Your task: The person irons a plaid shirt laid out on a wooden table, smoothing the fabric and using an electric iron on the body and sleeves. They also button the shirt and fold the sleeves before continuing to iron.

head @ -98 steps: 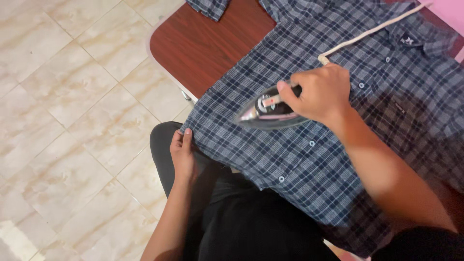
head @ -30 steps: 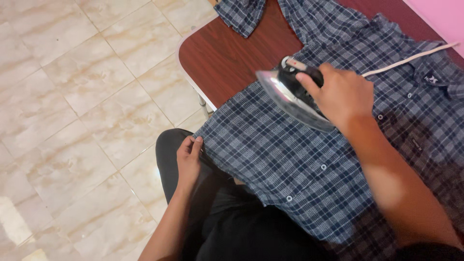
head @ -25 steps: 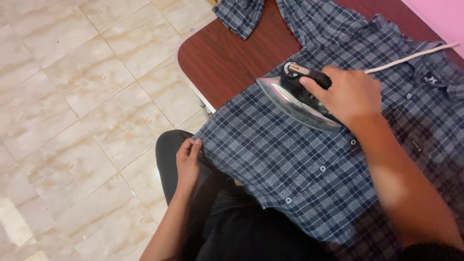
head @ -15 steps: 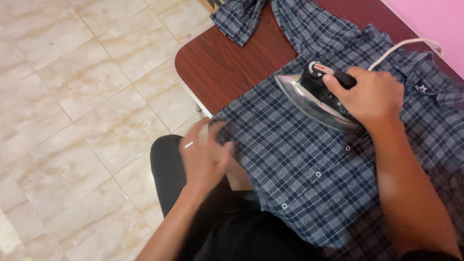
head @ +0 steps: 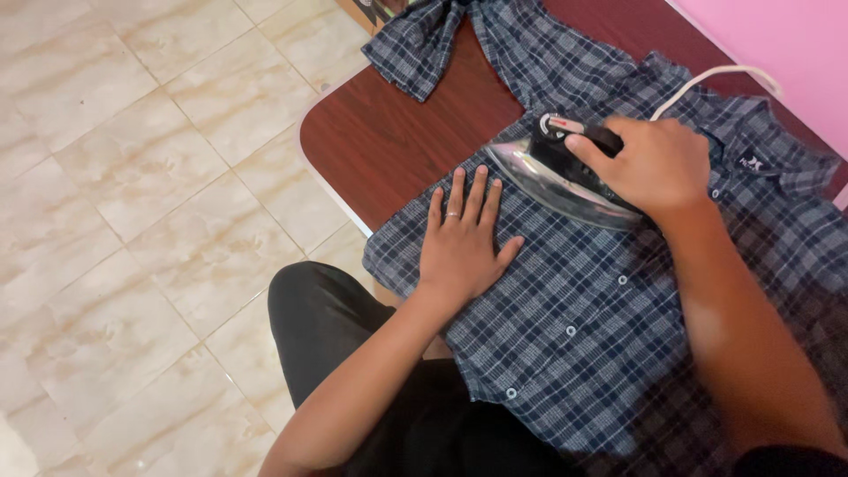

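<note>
Plaid shirt (head: pixel 565 291) covers wood table (head: pixel 389 132) above tiled floor (head: pixel 132 221).

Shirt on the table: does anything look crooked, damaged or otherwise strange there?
No damage shows. The plaid shirt hangs partly over the table edge, one sleeve bunched at the far corner. The iron is tilted, soleplate showing, in the right hand; the left hand lies flat.

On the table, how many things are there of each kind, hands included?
Plaid shirt: 1
Iron, tilted on its edge: 1
White cord: 1
Hands: 2, the left hand flat on the shirt, the right hand gripping the iron
Wooden table: 1
Total: 6
</note>
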